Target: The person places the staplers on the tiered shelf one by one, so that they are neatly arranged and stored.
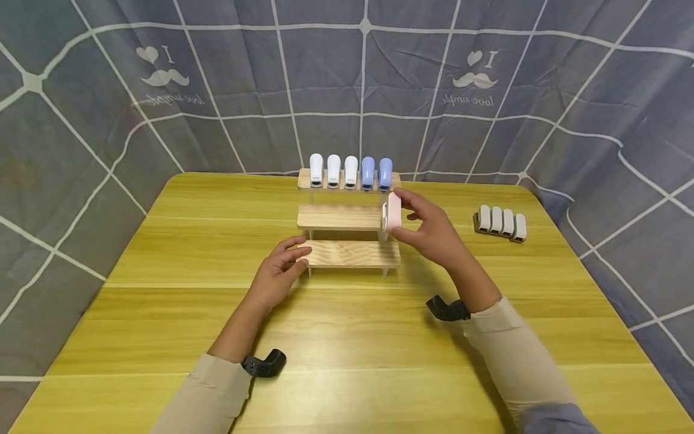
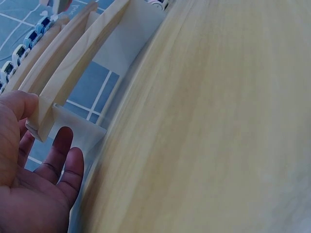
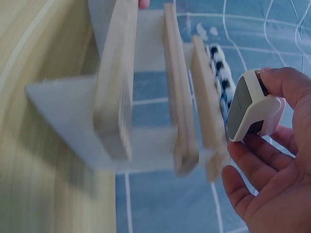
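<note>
A three-tier wooden display rack [image 1: 347, 253] with pale upright supports stands at the table's middle. Three white mini staplers [image 1: 333, 171] and two blue ones [image 1: 368, 173] line its top tier. My right hand [image 1: 431, 229] pinches a pink-and-white mini stapler [image 1: 394, 212] between thumb and fingers, beside the right end of the middle tier. Its grey base [image 3: 240, 104] shows in the right wrist view. At the lowest tier's left end, my left hand [image 1: 276, 274] grips the board between thumb and fingers; the left wrist view shows its other fingers [image 2: 73, 170] loosely bent.
Several white mini staplers with dark bases [image 1: 501, 223] stand in a row at the table's right. A grey-blue curtain [image 1: 325, 72] with white lines surrounds the back and sides of the wooden table [image 1: 347, 361]. Black straps [image 1: 264, 364] sit on both wrists.
</note>
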`<action>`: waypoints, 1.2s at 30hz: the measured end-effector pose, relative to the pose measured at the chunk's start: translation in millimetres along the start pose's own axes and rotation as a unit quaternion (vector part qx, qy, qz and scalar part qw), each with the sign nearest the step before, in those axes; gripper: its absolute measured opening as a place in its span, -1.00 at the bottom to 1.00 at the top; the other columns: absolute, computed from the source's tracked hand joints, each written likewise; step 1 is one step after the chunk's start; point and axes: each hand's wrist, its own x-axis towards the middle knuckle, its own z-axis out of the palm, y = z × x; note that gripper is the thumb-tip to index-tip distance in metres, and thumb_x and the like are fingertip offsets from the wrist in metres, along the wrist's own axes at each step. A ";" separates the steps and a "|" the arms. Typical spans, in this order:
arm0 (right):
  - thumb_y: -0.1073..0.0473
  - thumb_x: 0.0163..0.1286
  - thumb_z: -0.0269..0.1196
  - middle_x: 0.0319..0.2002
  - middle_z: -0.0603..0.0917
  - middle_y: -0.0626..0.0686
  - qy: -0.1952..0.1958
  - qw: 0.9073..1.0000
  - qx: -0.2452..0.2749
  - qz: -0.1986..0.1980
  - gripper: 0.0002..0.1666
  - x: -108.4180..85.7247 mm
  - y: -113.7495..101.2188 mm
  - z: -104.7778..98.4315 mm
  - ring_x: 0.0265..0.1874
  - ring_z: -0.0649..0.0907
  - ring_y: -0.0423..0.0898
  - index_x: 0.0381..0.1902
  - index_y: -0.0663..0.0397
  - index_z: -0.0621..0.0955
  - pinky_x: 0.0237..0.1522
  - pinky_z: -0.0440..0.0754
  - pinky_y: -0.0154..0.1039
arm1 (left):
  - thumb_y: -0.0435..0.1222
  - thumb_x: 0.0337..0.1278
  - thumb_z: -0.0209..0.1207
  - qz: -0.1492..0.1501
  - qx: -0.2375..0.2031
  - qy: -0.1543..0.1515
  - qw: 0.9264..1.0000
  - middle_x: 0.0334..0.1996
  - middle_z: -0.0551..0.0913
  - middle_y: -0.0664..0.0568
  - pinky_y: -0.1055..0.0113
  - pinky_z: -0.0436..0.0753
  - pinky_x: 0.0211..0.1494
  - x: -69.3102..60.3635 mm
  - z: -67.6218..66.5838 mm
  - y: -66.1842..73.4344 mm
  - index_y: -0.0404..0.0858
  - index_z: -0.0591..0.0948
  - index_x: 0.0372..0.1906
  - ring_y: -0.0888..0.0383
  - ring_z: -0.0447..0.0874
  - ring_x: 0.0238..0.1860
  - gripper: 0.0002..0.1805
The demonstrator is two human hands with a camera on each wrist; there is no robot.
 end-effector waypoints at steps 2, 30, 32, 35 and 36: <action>0.29 0.26 0.41 0.26 0.53 0.14 -0.003 1.000 0.000 -0.009 -0.16 2.8 -3.8 5.7 0.19 0.50 0.03 0.46 0.17 0.35 0.08 0.44 0.10 | -0.30 0.43 0.15 -0.002 0.000 -0.001 1.000 0.40 0.36 0.03 0.00 0.36 0.29 0.0 0.4 0.2 -0.39 0.60 0.20 -0.01 0.28 0.41 -0.63; 0.13 0.24 0.46 0.27 0.53 0.03 -0.052 0.997 0.052 -0.004 -0.15 45.1 -33.9 79.8 0.21 0.55 -0.06 0.44 0.03 0.39 0.16 0.50 -0.13 | -0.43 0.41 0.11 -0.013 0.001 -0.005 1.000 0.39 0.34 -0.20 -0.02 0.39 0.27 -9.8 0.2 39.8 -0.54 0.56 0.17 -0.12 0.34 0.36 -0.66; 0.14 0.24 0.47 0.28 0.52 0.04 -0.058 0.996 0.063 -0.001 -0.15 46.5 -35.3 85.4 0.21 0.55 -0.06 0.44 0.03 0.39 0.16 0.51 -0.16 | -0.43 0.41 0.11 -0.014 0.000 -0.005 1.000 0.39 0.34 -0.20 -0.03 0.38 0.28 -9.6 0.2 39.8 -0.54 0.56 0.17 -0.12 0.34 0.36 -0.66; 0.15 0.23 0.47 0.32 0.50 0.04 -0.066 0.995 0.076 -0.002 -0.16 48.6 -36.5 93.8 0.21 0.56 -0.06 0.44 0.05 0.40 0.17 0.52 -0.18 | -0.43 0.41 0.11 -0.017 0.002 -0.003 1.000 0.39 0.34 -0.19 -0.03 0.39 0.28 -9.5 0.3 39.2 -0.53 0.57 0.17 -0.13 0.33 0.36 -0.66; 0.15 0.24 0.47 0.33 0.49 0.03 -0.068 0.995 0.077 -0.003 -0.16 49.0 -36.8 96.2 0.21 0.56 -0.06 0.44 0.05 0.39 0.17 0.51 -0.19 | -0.42 0.41 0.11 -0.018 0.003 -0.003 1.000 0.39 0.35 -0.18 -0.03 0.39 0.27 -9.5 0.3 38.9 -0.52 0.57 0.17 -0.12 0.33 0.36 -0.66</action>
